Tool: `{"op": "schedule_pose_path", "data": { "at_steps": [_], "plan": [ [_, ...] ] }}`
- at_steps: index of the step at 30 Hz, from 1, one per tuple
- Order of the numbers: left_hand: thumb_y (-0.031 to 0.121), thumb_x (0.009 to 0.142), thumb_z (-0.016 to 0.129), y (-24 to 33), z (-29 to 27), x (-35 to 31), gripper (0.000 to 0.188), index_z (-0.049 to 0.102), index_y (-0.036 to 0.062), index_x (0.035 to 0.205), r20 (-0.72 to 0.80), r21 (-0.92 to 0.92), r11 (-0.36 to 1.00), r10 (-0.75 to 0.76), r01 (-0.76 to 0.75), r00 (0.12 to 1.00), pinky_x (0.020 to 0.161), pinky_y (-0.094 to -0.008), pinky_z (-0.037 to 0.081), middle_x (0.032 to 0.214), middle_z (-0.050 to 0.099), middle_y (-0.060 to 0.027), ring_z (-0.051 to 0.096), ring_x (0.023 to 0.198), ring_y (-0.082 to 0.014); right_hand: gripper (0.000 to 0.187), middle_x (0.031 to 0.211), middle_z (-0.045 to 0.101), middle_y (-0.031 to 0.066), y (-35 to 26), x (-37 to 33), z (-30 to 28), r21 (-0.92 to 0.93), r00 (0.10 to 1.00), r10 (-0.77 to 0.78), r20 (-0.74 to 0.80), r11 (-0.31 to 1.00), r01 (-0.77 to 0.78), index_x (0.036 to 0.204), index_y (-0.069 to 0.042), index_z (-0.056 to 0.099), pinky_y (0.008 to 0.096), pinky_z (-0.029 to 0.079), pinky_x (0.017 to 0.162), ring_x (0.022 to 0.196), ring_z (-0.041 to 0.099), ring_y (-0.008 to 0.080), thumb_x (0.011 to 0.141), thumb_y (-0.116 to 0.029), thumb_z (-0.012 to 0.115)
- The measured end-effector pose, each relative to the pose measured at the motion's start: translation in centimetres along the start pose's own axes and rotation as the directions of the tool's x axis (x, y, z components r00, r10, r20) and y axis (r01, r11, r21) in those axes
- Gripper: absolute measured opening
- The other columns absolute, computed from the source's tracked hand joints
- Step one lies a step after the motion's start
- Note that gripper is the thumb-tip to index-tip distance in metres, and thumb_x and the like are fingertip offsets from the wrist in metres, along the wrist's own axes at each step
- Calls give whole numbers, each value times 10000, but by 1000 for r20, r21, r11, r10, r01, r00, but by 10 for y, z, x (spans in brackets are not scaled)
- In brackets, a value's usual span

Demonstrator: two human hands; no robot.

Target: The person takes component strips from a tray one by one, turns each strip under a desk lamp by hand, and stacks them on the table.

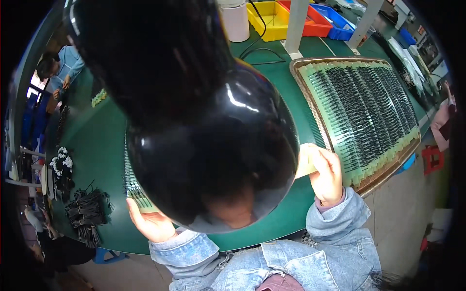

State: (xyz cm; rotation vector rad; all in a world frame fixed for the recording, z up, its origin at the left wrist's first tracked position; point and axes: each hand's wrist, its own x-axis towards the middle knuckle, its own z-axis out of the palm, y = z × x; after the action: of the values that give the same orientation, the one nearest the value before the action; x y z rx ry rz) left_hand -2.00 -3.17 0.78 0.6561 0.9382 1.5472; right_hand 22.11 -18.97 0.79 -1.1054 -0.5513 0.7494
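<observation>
Our left hand and right hand each hold pale green card; a black dome blocks the middle.

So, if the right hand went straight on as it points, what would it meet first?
Past the pale piece it holds, likely the glossy black dome, though depth is unclear; the right hand might pass beneath.

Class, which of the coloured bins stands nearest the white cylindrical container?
The yellow bin, leftmost in the row, beside the white container; the red bin and blue bin stand farther right.
</observation>
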Motion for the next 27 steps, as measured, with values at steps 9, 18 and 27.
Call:
{"op": "schedule_pose_path", "data": {
  "at_steps": [9,18,27],
  "plan": [
    [209,828,404,1,11,-5,324,482,-3,1061,182,-162,977,-107,138,977,846,-321,391,1087,498,-109,473,987,-217,270,707,484,76,8,-2,-14,-178,971,-151,183,967,184,746,69,507,215,363,556,620,444,103,816,-185,447],
    [237,799,455,5,-3,4,387,428,-6,1100,206,8,985,-170,172,964,698,-302,443,1070,476,-151,503,904,-241,283,707,492,85,4,-2,-16,-174,947,-189,258,956,238,752,60,518,223,381,542,614,465,114,827,-202,442],
    [223,812,428,2,4,-3,363,442,1,1098,167,-90,984,-135,152,977,755,-313,434,1115,460,-138,481,957,-237,298,690,479,69,9,-2,-14,-220,971,-182,155,952,213,708,62,497,214,339,523,593,427,97,810,-214,448]
  ]
}}
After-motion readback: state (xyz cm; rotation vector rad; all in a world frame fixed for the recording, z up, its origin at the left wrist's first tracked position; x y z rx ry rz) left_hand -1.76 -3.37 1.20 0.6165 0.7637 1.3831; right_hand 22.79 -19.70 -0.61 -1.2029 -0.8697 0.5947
